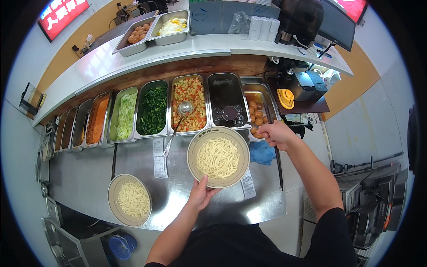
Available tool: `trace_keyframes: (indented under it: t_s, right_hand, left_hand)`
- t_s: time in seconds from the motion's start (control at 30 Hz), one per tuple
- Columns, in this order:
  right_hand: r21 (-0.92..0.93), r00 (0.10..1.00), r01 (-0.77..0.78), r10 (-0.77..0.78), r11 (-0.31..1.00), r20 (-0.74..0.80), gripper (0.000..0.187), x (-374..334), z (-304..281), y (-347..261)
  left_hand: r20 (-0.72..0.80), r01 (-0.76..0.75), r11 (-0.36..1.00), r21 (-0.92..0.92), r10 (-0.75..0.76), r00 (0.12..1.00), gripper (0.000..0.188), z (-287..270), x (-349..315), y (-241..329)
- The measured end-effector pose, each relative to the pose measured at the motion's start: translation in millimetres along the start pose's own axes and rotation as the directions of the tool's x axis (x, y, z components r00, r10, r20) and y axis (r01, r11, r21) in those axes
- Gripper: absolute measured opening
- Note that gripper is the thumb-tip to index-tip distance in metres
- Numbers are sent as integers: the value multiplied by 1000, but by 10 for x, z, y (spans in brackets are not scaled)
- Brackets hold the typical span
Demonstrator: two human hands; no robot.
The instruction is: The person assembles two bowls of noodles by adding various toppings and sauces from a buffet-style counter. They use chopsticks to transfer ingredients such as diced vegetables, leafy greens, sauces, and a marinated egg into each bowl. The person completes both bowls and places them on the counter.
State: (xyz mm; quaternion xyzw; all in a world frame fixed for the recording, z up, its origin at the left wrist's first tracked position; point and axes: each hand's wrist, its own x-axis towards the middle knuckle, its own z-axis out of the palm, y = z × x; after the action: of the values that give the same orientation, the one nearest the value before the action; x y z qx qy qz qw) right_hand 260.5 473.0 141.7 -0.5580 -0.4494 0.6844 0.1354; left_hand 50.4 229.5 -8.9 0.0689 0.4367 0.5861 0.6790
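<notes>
My left hand (203, 194) grips the near rim of a beige bowl (192, 161), thumb over the edge. Pale noodles (217, 158) fill the middle of that bowl. My right hand (275, 135) is closed around the handle of a ladle (230, 114), whose round head hangs over the dark liquid in a steel pan (221, 82), just beyond the bowl. To the left, a second bowl (115, 209) of noodles stands near the counter's front edge. Brown eggs (257, 114) lie in liquid in the pan right of the dark one, partly behind my right hand.
Along the counter's back run pans of diced vegetables (189, 91) with another ladle (185, 108), dark chopped greens (153, 107), shredded cabbage (127, 113) and orange sauce (97, 118). Paper slips (160, 158), a blue cloth (262, 153) and black chopsticks (279, 167) lie on the steel counter (84, 173).
</notes>
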Motion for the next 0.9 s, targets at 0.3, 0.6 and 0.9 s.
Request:
trace_keyframes:
  t_s: [0.3, 0.6, 0.9]
  right_hand:
    - [-13, 999, 36, -35, 999, 23, 13, -110, 7, -68]
    - [-176, 987, 111, -130, 978, -97, 18, 131, 65, 110]
    - [-42, 998, 54, -53, 998, 33, 13, -588, 35, 92]
  left_hand:
    - [-11, 0, 1000, 12, 0, 1000, 45, -16, 1, -16]
    - [-2, 6, 1000, 16, -6, 1000, 45, -12, 15, -18]
    - [-5, -6, 997, -80, 5, 1000, 47, -56, 15, -35]
